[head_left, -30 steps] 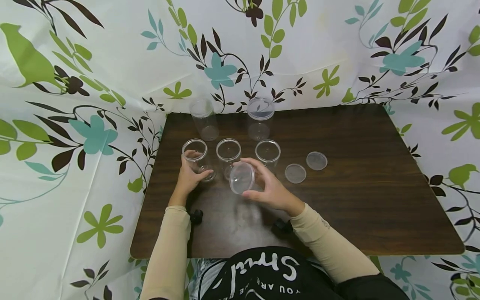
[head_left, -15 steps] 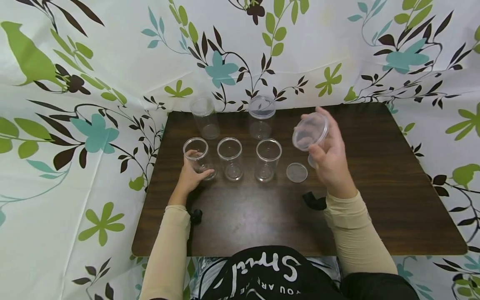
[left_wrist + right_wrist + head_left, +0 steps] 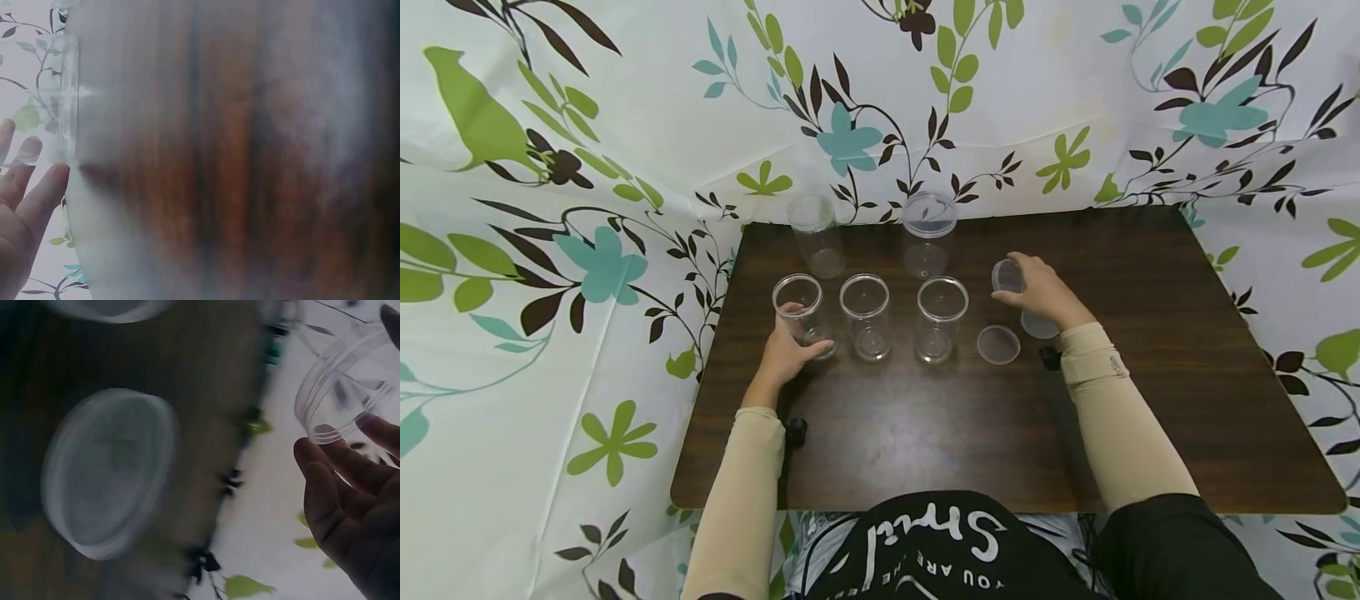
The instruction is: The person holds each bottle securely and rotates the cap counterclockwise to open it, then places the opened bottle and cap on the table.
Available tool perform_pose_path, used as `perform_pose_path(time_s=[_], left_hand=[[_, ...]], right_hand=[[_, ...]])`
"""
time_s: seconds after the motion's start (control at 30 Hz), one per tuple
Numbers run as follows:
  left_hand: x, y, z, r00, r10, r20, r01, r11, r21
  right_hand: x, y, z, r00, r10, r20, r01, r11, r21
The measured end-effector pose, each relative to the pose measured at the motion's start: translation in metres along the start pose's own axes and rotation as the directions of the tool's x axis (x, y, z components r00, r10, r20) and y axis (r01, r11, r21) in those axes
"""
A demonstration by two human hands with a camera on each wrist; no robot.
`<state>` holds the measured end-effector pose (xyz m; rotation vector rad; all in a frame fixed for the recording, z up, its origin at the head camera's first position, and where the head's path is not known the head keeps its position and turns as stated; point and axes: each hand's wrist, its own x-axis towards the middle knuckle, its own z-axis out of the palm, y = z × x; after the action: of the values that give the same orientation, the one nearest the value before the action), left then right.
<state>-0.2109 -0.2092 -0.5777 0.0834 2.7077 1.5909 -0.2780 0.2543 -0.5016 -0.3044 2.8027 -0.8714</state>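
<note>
My left hand point(image 3: 786, 354) grips a clear plastic jar point(image 3: 805, 321) at the left end of the front row, thumb at the near side and fingers behind. In the left wrist view, the fingers point(image 3: 44, 194) lie against the see-through jar point(image 3: 67, 103). My right hand point(image 3: 1041, 292) holds a clear round lid point(image 3: 1006, 276) by its edge, close over the table's right half. The right wrist view shows this lid point(image 3: 319, 394) pinched between thumb and fingers. Two more lids lie below it: one flat lid point(image 3: 998, 345) and another lid point(image 3: 1039, 327) partly hidden by the right hand.
Two lidless jars, a middle jar point(image 3: 867, 321) and a right jar point(image 3: 938, 325), stand upright beside the gripped one. Behind them, a back left jar point(image 3: 817, 237) and a back right jar point(image 3: 927, 242) stand near the far edge of the brown table point(image 3: 1187, 375).
My right hand has carried the lid from in front of the middle jar to the right, then lowered it behind the lids on the table. The left hand stays on its jar.
</note>
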Motion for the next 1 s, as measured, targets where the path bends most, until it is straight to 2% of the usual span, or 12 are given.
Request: perform_pose_path(time_s=[0.1, 0.3, 0.5, 1.0], left_hand=[[0.000, 0.001, -0.001, 1.000, -0.019, 0.011, 0.018, 1.000, 0.022], [-0.002, 0.003, -0.002, 0.998, -0.056, 0.008, 0.055, 0.995, 0.087], [-0.001, 0.001, -0.003, 0.996, -0.085, 0.007, 0.083, 0.987, 0.137], [0.000, -0.005, -0.002, 0.997, -0.082, -0.005, 0.081, 0.977, 0.198]], right_hand=[[0.011, 0.008, 0.012, 0.996, 0.037, 0.081, -0.028, 0.994, -0.108], [0.024, 0.008, 0.027, 0.992, 0.045, 0.121, -0.016, 0.973, -0.230], [0.025, 0.009, 0.040, 0.983, 0.063, 0.175, -0.004, 0.948, -0.318], [0.030, 0.015, 0.048, 0.986, 0.048, 0.161, 0.013, 0.934, -0.358]])
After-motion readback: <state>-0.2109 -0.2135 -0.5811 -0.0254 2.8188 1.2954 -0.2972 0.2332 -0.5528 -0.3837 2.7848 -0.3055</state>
